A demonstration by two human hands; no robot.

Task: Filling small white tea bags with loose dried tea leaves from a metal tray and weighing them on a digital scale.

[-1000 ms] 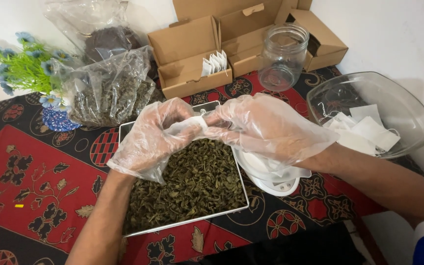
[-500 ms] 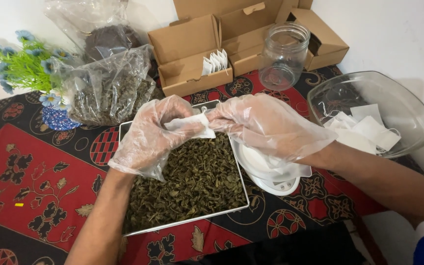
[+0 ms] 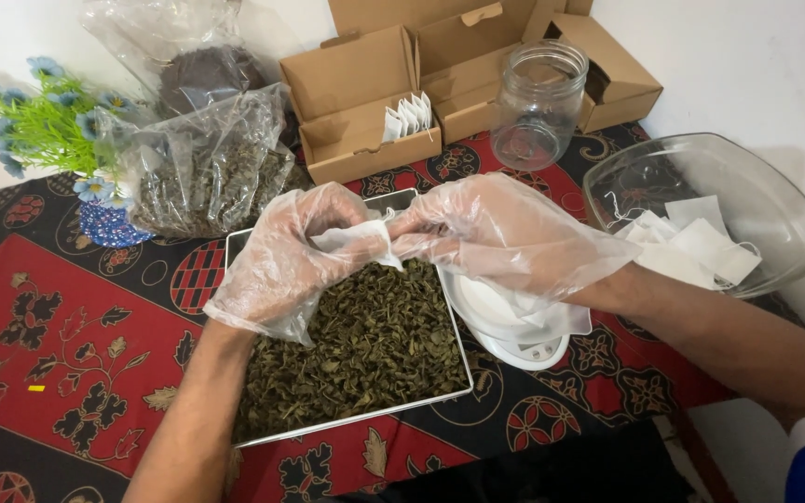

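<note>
Bright, even daylight, soft shadows under the glass bowl [image 3: 712, 212], sheen on the gloves, everything sharp.

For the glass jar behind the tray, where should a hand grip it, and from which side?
Probably around the jar's body below the rim, coming from the front right. It stands upright with its mouth open, boxes crowd behind and left, and the gloved hands work in front.

Left hand [image 3: 295, 256] wearing a loose, crinkled clear plastic glove, right hand [image 3: 505, 233] wearing the same, forearms showing bare below the cuffs
</note>
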